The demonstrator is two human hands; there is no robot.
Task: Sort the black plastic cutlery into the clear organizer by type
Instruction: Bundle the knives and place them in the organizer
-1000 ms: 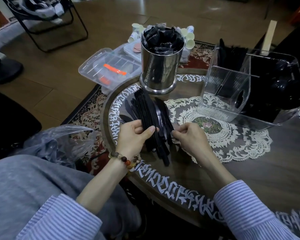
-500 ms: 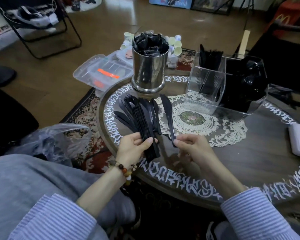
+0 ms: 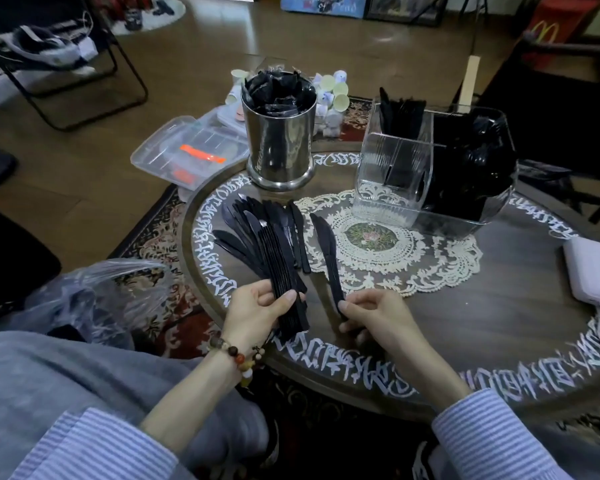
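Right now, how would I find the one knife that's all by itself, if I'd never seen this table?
Find the lace doily in the middle of the round table. On its left edge lies a single black knife, its handle pinched by the right hand. Unlike the fanned bundle of knives gripped by the left hand, it sits apart, alone.

Plenty of open tabletop (image 3: 471,327) on the near right of the lace doily (image 3: 388,261), nothing on it until the white box (image 3: 593,271) at the far right edge. Left of the doily it's jammed with a fan of black knives (image 3: 267,237). Behind the doily, the steel canister (image 3: 278,140) and clear organizer (image 3: 395,168) block the back, with a narrow gap between them.
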